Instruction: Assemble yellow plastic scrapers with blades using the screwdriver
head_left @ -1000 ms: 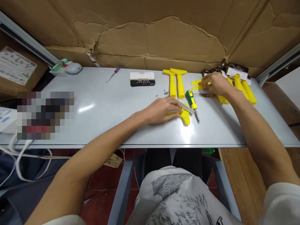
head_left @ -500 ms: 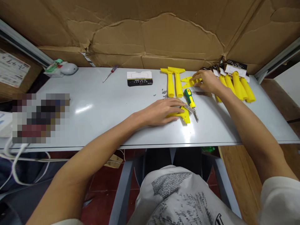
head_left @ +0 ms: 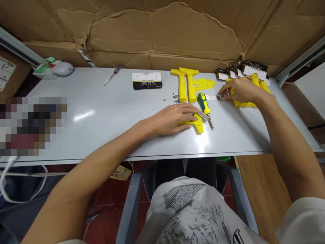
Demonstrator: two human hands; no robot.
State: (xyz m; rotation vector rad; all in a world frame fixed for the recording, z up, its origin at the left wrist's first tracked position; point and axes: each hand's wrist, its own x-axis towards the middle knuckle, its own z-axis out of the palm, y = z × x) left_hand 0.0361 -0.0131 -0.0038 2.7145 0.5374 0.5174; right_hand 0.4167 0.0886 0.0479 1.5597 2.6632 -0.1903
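Note:
My left hand (head_left: pixel 175 118) is closed over a yellow plastic scraper handle (head_left: pixel 199 125), which lies on the table with its wide head pointing right. A thin metal strip (head_left: pixel 202 116) lies across that head near my fingertips. My right hand (head_left: pixel 240 90) has its fingers closed at the right end of a flat metal blade (head_left: pixel 212 97). Between the hands lies a green and yellow screwdriver (head_left: pixel 204 103), its tip towards me. Beyond it are two yellow T-shaped handles (head_left: pixel 190 84) and flat yellow head pieces (head_left: pixel 205 83). Small screws (head_left: pixel 175 98) lie beside the handles.
Several yellow scrapers with black and white card sleeves (head_left: pixel 255 67) are piled at the right. A printed card sleeve (head_left: pixel 147 81) and a small screwdriver (head_left: pixel 113 75) lie further left. Cardboard (head_left: pixel 177 34) walls the table's back; a white mouse-shaped object (head_left: pixel 63 68) sits at back left.
My right hand has moved right, off the flat yellow head pieces, to the end of the metal blade. My left hand stays on the scraper handle. The view has shifted slightly.

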